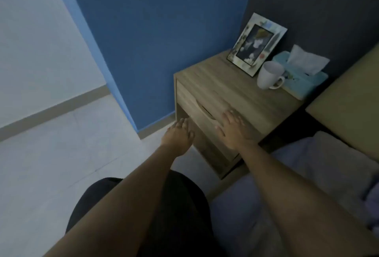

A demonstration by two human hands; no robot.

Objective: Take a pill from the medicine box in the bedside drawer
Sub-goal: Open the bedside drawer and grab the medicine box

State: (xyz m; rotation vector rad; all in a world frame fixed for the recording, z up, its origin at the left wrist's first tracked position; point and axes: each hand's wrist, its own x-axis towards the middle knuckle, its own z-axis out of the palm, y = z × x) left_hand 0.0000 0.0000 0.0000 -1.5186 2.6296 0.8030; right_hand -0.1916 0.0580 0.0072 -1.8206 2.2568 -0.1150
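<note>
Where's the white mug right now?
In the head view, the white mug stands at the right rear of the bedside table, just in front of the picture frame and beside the blue tissue box.

**One head camera, looking down at the bedside corner**

The single wide-angle view looks forward and down from head height, past both outstretched forearms, onto the nightstand (235, 92) near frame centre. Floor (61, 154) fills the left, the bed (307, 174) the lower right.

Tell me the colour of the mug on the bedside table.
White; the mug shows plainly in the head view.
</note>
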